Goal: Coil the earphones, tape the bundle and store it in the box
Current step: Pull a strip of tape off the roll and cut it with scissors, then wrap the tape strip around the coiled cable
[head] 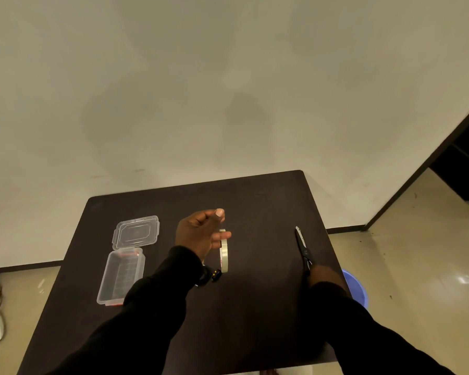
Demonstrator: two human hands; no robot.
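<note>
My left hand (pixel 198 234) is raised over the middle of the dark table (pixel 255 207), thumb up, with its fingertips on the upper rim of a clear tape roll (pixel 224 255) held on edge. The black earphones (pixel 214 276), with a small yellow mark, lie just below the roll and are mostly hidden by my left wrist. My right hand (pixel 324 278) grips the handles of black scissors (pixel 302 246), whose closed blades point away from me. The clear plastic box (pixel 121 276) lies open at the left, and its lid (pixel 136 231) rests flat just behind it.
A blue bucket (pixel 356 289) stands on the floor past the table's right edge. The wall rises right behind the table. A dark door frame (pixel 428 161) runs at the right. Cables lie on the floor at the far left.
</note>
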